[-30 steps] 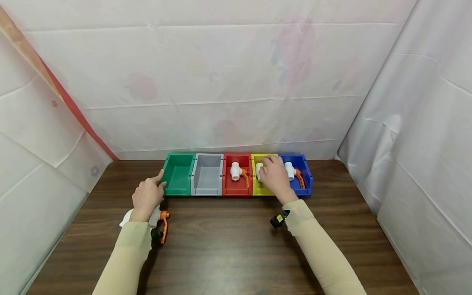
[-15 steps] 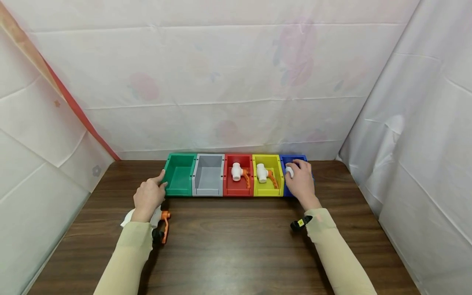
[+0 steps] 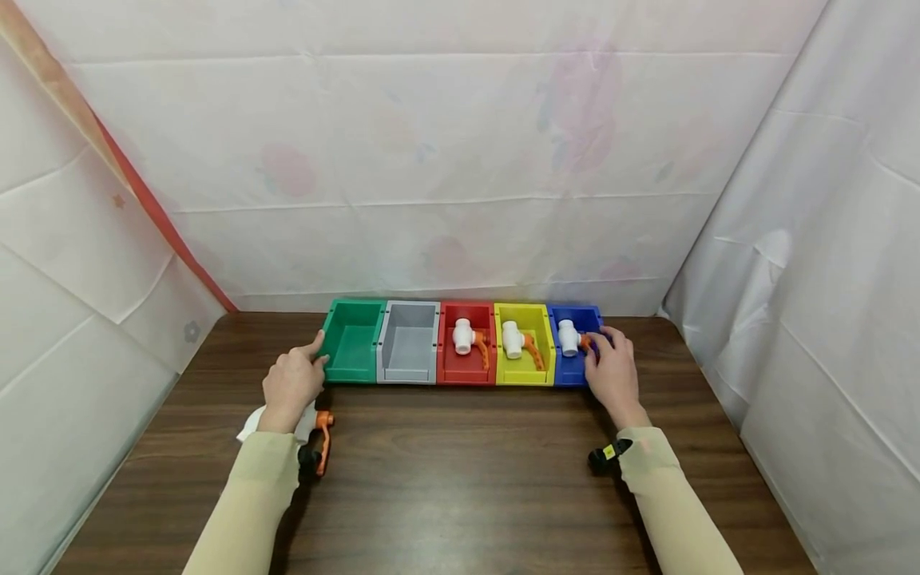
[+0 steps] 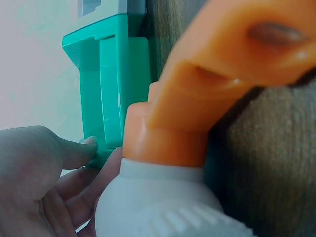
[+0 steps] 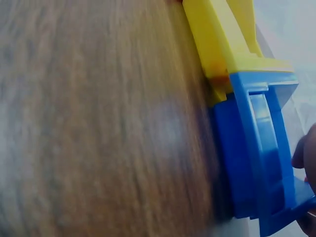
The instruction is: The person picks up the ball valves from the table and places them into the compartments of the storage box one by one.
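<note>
My left hand grips the left wall of the green bin; in the left wrist view the thumb overlaps its corner, with fingers on the far side. At the other end of the row, my right hand has its fingertips over the right wall of the blue bin. White ball valves with orange handles lie singly in three bins: one valve in red, another valve in yellow, the third valve in blue. My right fingers overlap the blue bin's valve handle.
A larger white valve with an orange handle lies on the wooden table, partly hidden under my left wrist. The grey bin joins green and red in the row. A pale curtain hangs close behind the bins.
My right hand has left the yellow bin's valve, moved to the blue bin's valve, and shifted right to that bin's outer wall. The left hand stays at the green bin.
</note>
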The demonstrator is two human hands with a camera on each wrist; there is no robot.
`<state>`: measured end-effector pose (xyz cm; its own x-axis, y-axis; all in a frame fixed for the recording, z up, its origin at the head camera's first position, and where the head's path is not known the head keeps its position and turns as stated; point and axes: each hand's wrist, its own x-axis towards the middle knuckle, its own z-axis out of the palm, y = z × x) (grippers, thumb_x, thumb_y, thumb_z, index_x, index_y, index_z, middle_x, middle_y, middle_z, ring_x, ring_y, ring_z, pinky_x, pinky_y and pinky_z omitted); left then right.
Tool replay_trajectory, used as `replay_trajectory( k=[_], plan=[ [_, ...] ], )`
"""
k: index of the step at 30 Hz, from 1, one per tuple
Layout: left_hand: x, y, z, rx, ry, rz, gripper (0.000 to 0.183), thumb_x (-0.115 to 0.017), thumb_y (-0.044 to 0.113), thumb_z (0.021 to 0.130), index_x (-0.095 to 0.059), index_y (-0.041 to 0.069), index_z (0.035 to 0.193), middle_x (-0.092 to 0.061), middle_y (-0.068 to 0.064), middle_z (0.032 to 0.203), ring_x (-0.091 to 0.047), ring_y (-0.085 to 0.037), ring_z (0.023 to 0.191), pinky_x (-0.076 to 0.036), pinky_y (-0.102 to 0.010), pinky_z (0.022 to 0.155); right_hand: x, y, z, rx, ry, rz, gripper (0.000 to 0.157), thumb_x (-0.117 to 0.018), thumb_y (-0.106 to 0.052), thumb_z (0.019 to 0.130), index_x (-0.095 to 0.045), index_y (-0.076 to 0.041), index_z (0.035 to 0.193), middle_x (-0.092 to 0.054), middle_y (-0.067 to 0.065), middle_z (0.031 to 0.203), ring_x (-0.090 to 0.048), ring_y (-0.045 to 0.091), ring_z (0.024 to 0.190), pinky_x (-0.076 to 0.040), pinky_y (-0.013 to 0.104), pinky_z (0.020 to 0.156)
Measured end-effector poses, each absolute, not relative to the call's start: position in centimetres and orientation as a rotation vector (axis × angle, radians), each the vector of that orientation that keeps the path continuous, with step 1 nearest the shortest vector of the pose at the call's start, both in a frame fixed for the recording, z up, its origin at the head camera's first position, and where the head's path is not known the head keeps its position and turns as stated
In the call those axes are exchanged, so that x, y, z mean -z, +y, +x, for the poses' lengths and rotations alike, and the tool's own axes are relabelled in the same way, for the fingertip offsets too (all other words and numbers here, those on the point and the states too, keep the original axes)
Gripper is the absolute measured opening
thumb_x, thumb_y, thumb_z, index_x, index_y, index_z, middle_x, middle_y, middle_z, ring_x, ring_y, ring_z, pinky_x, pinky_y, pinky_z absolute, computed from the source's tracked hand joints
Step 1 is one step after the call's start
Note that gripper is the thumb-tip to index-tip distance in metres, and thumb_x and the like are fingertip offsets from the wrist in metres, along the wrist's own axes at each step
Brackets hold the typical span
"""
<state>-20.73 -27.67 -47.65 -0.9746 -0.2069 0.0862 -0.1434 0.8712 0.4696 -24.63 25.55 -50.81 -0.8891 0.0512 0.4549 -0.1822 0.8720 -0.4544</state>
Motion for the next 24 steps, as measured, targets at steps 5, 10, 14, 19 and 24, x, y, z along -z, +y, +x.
replay_trajectory(
  k=[5,10,14,19,24],
  plan=[
    [47.8,-27.8,-20.8,0.708,-2.908,0.266,0.052,-0.056,0.028,0.103,-0.041,0.023,0.152,-0.064,-0.01,0.069,-0.051,-0.025,0.047,-0.039,-0.039,0.041,51.4,25.9,-24.7,-0.765,-2.507,-0.014,0.038,-0.057,-0.002,0.096,-0.059,0.005,0.133,-0.054,0.022,0.132,-0.055,0.04,0.119,-0.043,0.055,0.1],
    [47.8,-27.9,-20.8,0.697,-2.899,0.244,0.053,-0.056,0.026,0.103,-0.04,0.022,0.153,-0.063,-0.014,0.071,-0.048,-0.026,0.045,-0.037,-0.039,0.039,52.1,26.0,-24.5,-0.848,-2.406,-0.049,0.039,-0.058,-0.004,0.098,-0.059,0.005,0.135,-0.061,0.025,0.113,-0.06,0.041,0.1,-0.047,0.054,0.09],
    [47.6,-27.9,-20.7,0.687,-2.907,0.242,0.054,-0.057,0.026,0.103,-0.039,0.022,0.153,-0.062,-0.015,0.07,-0.047,-0.026,0.045,-0.035,-0.038,0.039,52.6,25.8,-24.5,-0.878,-2.362,-0.082,0.039,-0.059,-0.006,0.099,-0.059,0.001,0.137,-0.064,0.025,0.11,-0.061,0.041,0.095,-0.047,0.054,0.087],
    [47.5,-27.9,-20.7,0.684,-2.91,0.246,0.054,-0.058,0.025,0.102,-0.04,0.022,0.153,-0.063,-0.017,0.073,-0.046,-0.026,0.044,-0.035,-0.038,0.039,52.1,25.6,-24.4,-0.857,-2.428,-0.134,0.04,-0.058,-0.008,0.1,-0.057,-0.002,0.14,-0.065,0.025,0.119,-0.056,0.044,0.102,-0.042,0.052,0.093],
    [47.6,-27.9,-20.8,0.69,-2.901,0.247,0.054,-0.058,0.025,0.102,-0.041,0.023,0.152,-0.063,-0.017,0.073,-0.046,-0.026,0.044,-0.035,-0.038,0.039,51.0,26.1,-23.9,-0.912,-2.573,-0.195,0.043,-0.051,-0.014,0.104,-0.05,-0.007,0.146,-0.06,0.024,0.131,-0.053,0.044,0.111,-0.038,0.054,0.097]
  ],
)
